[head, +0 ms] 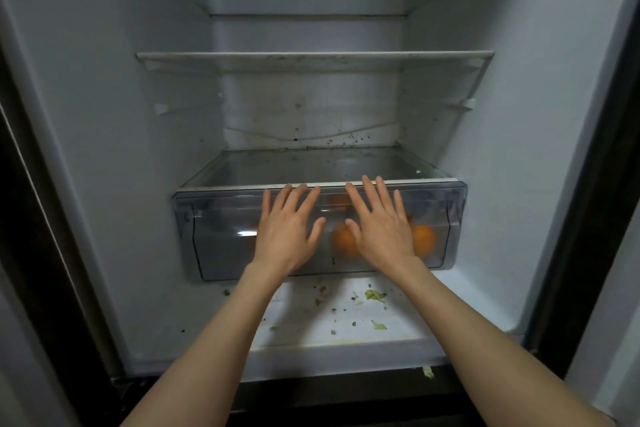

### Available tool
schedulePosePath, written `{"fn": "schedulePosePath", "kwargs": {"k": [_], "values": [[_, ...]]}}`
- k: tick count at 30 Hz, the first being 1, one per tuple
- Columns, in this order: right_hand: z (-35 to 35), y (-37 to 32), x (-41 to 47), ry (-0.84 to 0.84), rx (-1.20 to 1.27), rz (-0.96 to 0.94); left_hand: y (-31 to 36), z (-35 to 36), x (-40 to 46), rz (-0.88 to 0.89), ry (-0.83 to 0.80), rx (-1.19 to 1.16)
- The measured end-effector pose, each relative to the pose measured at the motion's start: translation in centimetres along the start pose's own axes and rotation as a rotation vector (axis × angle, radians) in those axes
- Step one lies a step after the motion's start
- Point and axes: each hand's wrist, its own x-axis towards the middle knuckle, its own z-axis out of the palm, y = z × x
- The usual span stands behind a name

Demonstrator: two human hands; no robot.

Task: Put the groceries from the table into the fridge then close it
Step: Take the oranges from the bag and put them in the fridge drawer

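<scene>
The fridge (104, 149) stands open in front of me, white inside. At its bottom sits a clear plastic crisper drawer (221, 246), and several oranges (423, 239) show blurred through its front. My left hand (285, 234) lies flat against the drawer front, fingers spread and empty. My right hand (379, 225) presses the same front just to the right, also flat with its fingers apart. Both sets of fingertips reach the drawer's top edge. My hands hide part of the oranges.
A glass shelf (311, 163) covers the drawer, and another shelf (311, 57) hangs higher up. Green leaf scraps and dark crumbs (374, 295) litter the fridge floor below the drawer. Dark frame edges run down both sides.
</scene>
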Motion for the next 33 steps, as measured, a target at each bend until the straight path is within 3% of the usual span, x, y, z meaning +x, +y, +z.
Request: {"fn": "schedulePosePath", "kwargs": {"k": [5,13,18,22,27,33], "values": [[0.9,0.2,0.0,0.054,0.021,-0.027,-0.5,0.6,0.0,0.014,-0.021,-0.013],[-1.2,-0.3,0.0,-0.162,-0.027,0.031,-0.4,-1.4,0.3,0.003,-0.281,0.055],[-1.5,-2.2,-4.3,-0.157,0.063,0.084,0.3,-1.4,-3.9,-0.027,-0.14,-0.106],[-0.9,-3.7,-9.3,-0.248,0.093,0.143,0.6,-0.2,-9.1,-0.067,-0.174,-0.151],[-2.3,-4.0,-13.4,-0.248,0.065,0.073,1.8,-2.2,-13.5,-0.085,-0.175,-0.125],[-5.2,-6.1,-19.4,-0.22,0.227,-0.028,3.9,-7.4,-20.6,-0.19,-0.169,-0.084]]}}
